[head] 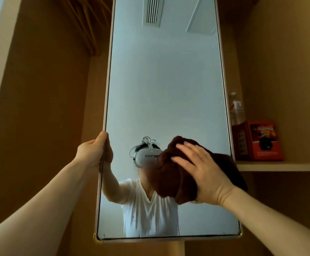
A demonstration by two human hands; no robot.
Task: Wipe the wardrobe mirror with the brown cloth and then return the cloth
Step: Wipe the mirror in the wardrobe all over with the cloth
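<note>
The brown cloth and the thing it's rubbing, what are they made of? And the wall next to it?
The brown cloth looks like soft, fuzzy fabric, maybe terry: it bunches into thick matte folds under the right hand. The mirror is smooth shiny glass, showing a clear reflection, in a thin pale frame, perhaps metal. The wardrobe panel looks like matte tan wood or laminate; which one is hard to tell.

Bottle behind box, shelf R of mirror.
</note>
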